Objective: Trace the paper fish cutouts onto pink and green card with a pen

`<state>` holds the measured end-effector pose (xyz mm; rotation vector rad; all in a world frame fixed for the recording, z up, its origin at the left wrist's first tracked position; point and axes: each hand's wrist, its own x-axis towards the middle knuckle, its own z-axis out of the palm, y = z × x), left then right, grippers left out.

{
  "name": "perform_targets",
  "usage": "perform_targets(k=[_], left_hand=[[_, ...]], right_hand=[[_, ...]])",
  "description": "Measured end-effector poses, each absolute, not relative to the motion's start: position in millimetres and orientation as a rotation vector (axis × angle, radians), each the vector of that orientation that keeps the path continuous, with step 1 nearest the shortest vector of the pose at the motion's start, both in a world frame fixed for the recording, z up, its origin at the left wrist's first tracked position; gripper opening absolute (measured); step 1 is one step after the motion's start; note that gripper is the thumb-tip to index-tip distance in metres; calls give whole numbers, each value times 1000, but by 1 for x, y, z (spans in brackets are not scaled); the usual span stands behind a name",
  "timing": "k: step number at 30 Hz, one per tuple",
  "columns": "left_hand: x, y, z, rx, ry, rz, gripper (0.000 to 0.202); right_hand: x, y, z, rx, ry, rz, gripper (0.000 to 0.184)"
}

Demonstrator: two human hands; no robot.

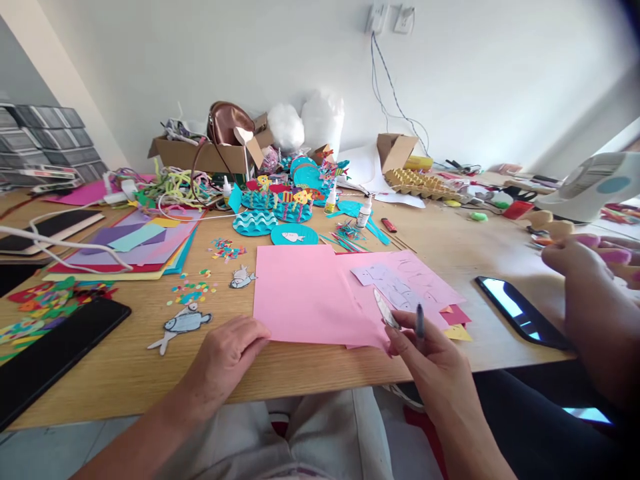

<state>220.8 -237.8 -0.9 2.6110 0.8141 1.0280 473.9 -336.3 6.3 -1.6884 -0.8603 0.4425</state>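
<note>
Head view: the left hand (227,352), fingers curled together, meets the near left corner of the pink sheet (300,293); whether it pinches or only presses, I cannot tell. At the sheet's near right corner, the right hand (440,367) is closed on a small cutout (384,308), a pen (419,321) tucked between its fingers. The sheet lies on the table (300,379), looking light, limp and easily creased, so its corners seem the best hold. The cutout is probably thin and bendable, suited to a gentle edge pinch. Just beyond the sheet lies a turquoise disc (310,239).
</note>
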Motion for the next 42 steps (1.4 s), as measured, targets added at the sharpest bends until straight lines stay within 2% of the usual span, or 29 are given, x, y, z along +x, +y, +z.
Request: perform_targets(k=[9, 15, 22, 29, 35, 42], left_hand=[[221, -228, 6, 2341, 979, 1015, 25], [217, -223, 6, 2087, 1099, 871, 30], [219, -215, 3, 1774, 1090, 902, 19], [220, -224, 1, 2102, 1016, 920, 15], [225, -235, -6, 2575, 697, 1191, 15], [230, -240, 1, 2729, 581, 1215, 29]], right_hand=[[467, -339, 11, -1565, -776, 401, 30], [469, -339, 14, -1599, -773, 360, 32], [466, -339, 12, -1575, -816, 427, 28], [460, -349, 17, -1529, -856, 337, 23], [449, -353, 16, -1514, -1115, 253, 16], [433, -347, 10, -1475, -1289, 482, 17]])
